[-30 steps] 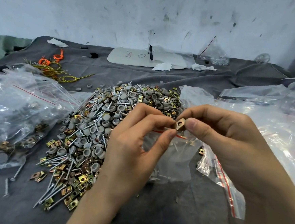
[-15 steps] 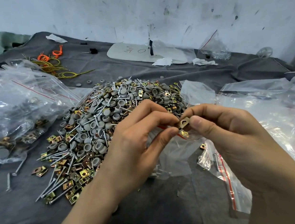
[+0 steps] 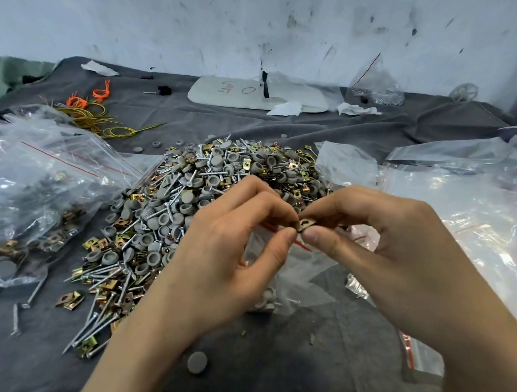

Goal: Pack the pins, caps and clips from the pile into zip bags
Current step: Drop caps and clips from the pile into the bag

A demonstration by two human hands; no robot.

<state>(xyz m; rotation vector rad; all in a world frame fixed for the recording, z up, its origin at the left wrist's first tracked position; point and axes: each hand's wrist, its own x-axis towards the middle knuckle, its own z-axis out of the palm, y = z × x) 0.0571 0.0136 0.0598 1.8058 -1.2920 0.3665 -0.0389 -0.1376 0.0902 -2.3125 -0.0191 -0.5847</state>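
Above the zip bag (image 3: pixel 301 270): clip (image 3: pixel 306 223) pinched

At the pile's (image 3: pixel 188 209) near right edge, I see my right hand (image 3: pixel 400 262) pinching the brass clip between thumb and forefinger, over the zip bag. My left hand (image 3: pixel 215 260) pinches the bag's red-lined rim, fingertips touching the clip. Filled bags (image 3: pixel 34 203) lie far left on the grey cloth (image 3: pixel 268 366).

Single head-worn view, looking forward and down, close over the hands (image 3: pixel 277 253), wall (image 3: pixel 264 26) beyond
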